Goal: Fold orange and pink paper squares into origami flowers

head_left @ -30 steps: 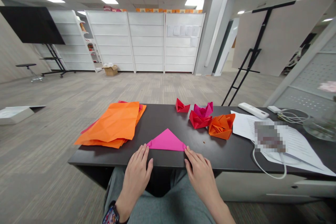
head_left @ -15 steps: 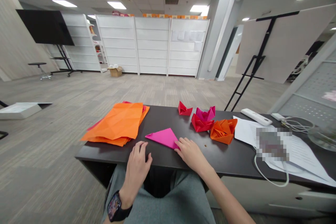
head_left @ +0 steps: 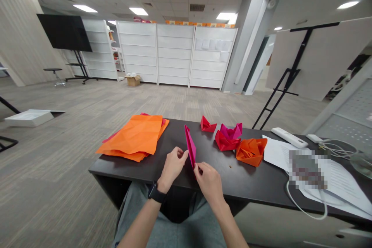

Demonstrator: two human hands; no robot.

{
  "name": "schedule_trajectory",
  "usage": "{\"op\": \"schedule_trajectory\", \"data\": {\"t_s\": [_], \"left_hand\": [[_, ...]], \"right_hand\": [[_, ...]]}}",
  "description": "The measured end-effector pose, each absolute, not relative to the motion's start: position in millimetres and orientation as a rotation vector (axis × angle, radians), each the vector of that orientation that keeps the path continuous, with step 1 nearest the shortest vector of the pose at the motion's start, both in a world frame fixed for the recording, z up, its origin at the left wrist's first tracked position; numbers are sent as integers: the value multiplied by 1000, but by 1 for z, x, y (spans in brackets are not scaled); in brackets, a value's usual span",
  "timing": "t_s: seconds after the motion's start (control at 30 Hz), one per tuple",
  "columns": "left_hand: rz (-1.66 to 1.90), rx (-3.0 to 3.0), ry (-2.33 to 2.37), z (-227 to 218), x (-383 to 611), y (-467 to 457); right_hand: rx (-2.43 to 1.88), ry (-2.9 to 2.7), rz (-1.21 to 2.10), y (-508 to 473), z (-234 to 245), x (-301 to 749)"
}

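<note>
Pink sheet (head_left: 190, 145): thin matt paper, sharply creased, held edge-on between left hand (head_left: 173, 164) and right hand (head_left: 209, 179). Orange sheets (head_left: 134, 138): matt paper, faint crease grid on top sheet. Folded models (head_left: 235, 142): red, magenta, orange paper, crisp folds. Table (head_left: 255, 178): dark, smooth, low-sheen top. White sheets (head_left: 276, 148): plain printed paper. Remote (head_left: 289, 137): white smooth plastic. Cable (head_left: 308, 209): white, smooth. Watch strap (head_left: 157, 193): black, matt. Trousers (head_left: 186, 232): grey soft cloth. Floor (head_left: 72, 186): matt, wood-grain look.
</note>
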State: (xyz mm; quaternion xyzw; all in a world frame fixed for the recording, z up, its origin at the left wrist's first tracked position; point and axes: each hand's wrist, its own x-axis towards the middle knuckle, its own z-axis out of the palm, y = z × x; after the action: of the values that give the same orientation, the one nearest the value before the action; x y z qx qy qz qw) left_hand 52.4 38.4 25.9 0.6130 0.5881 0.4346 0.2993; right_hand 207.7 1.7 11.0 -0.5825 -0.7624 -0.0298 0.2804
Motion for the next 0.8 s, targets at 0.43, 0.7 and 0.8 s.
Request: {"op": "schedule_trajectory", "data": {"t_s": [0.43, 0.7, 0.8], "left_hand": [[1193, 1810, 1529, 32, 57, 37], [1162, 1801, 1745, 38, 49, 31], [1174, 1766, 1764, 38, 48, 31]], "right_hand": [[-1556, -1731, 176, 13, 20, 201], [-1574, -1695, 313, 32, 33, 200], [-1576, -1664, 335, 36, 30, 209]]}}
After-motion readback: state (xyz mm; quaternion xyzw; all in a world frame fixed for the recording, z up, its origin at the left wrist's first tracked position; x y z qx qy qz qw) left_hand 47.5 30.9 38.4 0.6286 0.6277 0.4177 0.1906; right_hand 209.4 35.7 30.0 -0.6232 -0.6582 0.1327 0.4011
